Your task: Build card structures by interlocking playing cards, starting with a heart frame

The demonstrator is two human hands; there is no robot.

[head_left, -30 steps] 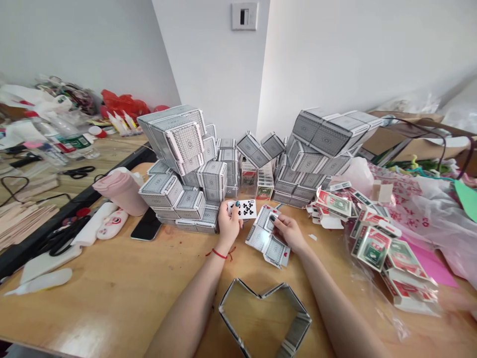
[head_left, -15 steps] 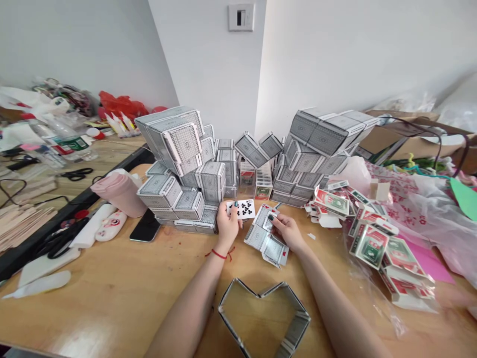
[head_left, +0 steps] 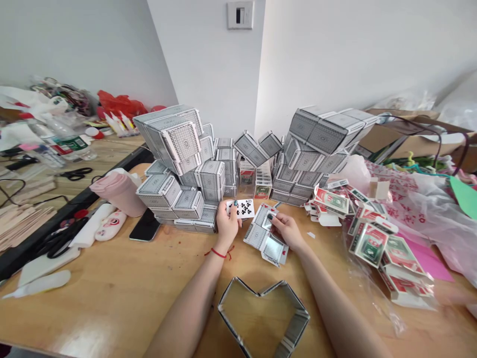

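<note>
My left hand [head_left: 228, 223] pinches a playing card [head_left: 245, 209], its face with black clubs turned up. To its right, my right hand [head_left: 286, 229] grips a piece of joined playing cards [head_left: 257, 235] by its upper right side. That piece shows patterned grey backs, with red marks at a corner and on a flap. The two are held close together but apart, just over the table. Nearer to me, between my forearms, stands a heart-shaped frame [head_left: 300, 325] made of cards.
Stacks of card-built boxes rise at the left [head_left: 182, 139] and right [head_left: 316, 132]. Empty card packs [head_left: 372, 243] lie in a heap at the right. A phone [head_left: 144, 227], a pink cup [head_left: 117, 193] and a glue bottle [head_left: 44, 283] are on the left.
</note>
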